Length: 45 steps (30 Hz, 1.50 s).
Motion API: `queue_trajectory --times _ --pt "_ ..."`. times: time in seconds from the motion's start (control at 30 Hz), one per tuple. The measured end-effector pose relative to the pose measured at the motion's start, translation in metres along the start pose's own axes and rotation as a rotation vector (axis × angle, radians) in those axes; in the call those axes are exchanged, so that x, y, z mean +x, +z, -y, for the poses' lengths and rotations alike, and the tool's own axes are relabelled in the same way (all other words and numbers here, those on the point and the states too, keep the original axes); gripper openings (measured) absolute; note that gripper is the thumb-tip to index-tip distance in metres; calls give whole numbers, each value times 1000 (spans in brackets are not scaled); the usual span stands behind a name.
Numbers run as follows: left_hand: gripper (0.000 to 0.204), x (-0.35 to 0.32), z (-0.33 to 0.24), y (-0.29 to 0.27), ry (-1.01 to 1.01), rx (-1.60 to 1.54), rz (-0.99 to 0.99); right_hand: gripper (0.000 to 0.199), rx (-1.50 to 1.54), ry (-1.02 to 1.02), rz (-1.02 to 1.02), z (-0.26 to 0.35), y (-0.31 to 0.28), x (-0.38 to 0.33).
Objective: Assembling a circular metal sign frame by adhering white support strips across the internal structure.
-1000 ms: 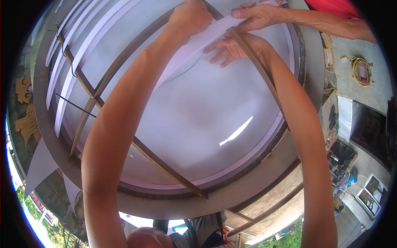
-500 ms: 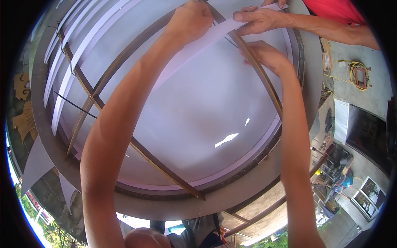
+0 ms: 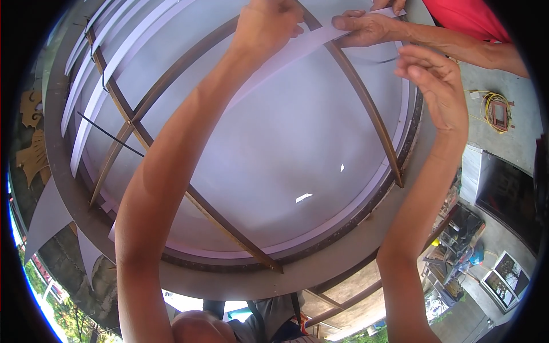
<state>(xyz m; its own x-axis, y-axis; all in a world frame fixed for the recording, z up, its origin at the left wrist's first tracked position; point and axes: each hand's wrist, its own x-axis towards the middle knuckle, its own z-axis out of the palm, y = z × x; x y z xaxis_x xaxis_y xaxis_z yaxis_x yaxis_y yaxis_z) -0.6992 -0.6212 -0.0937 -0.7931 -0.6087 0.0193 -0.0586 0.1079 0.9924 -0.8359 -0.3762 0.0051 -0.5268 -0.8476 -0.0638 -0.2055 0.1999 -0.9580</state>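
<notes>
A large round frame has a pale panel (image 3: 286, 143) behind crossed brown bars (image 3: 366, 103). Up at the top, my left hand (image 3: 270, 26) is curled beside the brown bars and a long white strip (image 3: 311, 41); what its fingers grip is hidden. My right hand (image 3: 437, 86) is raised at the upper right, its fingertips meeting the end of a thin black cable tie (image 3: 374, 60) that stretches from near the bar. Another person's hand (image 3: 366, 30) holds the same white strip from the right, and more of that person's fingers touch its far end.
Curved white strips (image 3: 108, 80) cross the frame's upper left. A second black tie (image 3: 108, 134) sticks out by the left bar joint. The grey rim (image 3: 229, 284) curves in front of me. A person's head (image 3: 200, 328) shows below it, and coiled yellow cable (image 3: 496, 111) lies at right.
My right hand has moved from behind the right bar outward to the right, drawing the black cable tie with it. My left hand stays near the top bars; the view has shifted slightly.
</notes>
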Motion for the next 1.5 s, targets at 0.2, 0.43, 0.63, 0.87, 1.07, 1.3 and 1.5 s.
queue_trajectory --times 0.2,0.43,0.63,0.87,1.07,1.3,1.5 --pt "11 3 7 3 -5 -98 67 27 -283 -45 26 -32 21 30" --pt "11 4 10 2 -166 0 102 30 -446 691 222 -81 9 30" --pt "8 7 18 4 -184 -93 110 22 -782 318 335 -125 14 26" --pt "9 8 24 3 -194 -190 151 15 -975 -96 257 -137 12 18" --pt "11 6 24 0 -173 -108 90 21 -305 235 251 -78 -17 9" --pt "11 7 21 2 -148 -50 93 20 397 215 127 -37 -13 7" --pt "9 8 14 2 -119 -183 130 24 -156 -192 -16 -49 31 35"
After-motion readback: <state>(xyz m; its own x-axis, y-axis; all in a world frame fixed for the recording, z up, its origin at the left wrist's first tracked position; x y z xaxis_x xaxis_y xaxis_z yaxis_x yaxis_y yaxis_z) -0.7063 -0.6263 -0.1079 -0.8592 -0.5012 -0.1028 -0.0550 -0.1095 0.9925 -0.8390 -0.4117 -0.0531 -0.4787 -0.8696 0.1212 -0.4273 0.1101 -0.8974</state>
